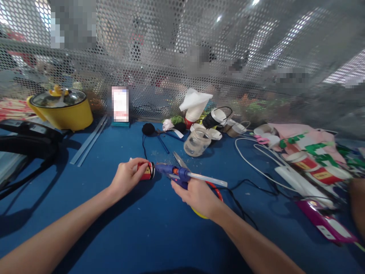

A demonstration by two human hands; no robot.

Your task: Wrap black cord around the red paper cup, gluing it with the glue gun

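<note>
In the head view, the relation that matters most is between the red cup (146,175) and the glue gun (167,168): the cup lies directly to the left of the gun's nozzle, and its black-wrapped end is turned to this nozzle. Whether the tip touches the black thread or stays just beside it, I cannot tell. The left hand (125,176) is closed in a pinch around the cup, thumb and fingers near the wrapped end. The long axis of the cup runs about from left to right, almost in one line with the gun. The right hand (199,196) has its fingers wrapped around the gun's handle, and a glue stick (209,180) sticks out behind, to the right. Scissors (181,160) lie close by the gun, partly hidden by it and this hand. Beyond, the ball of yarn (148,129) and the clear jar (196,144) limit the space, while the blue table (142,228) gives wide free room toward the person and to the left.
</note>
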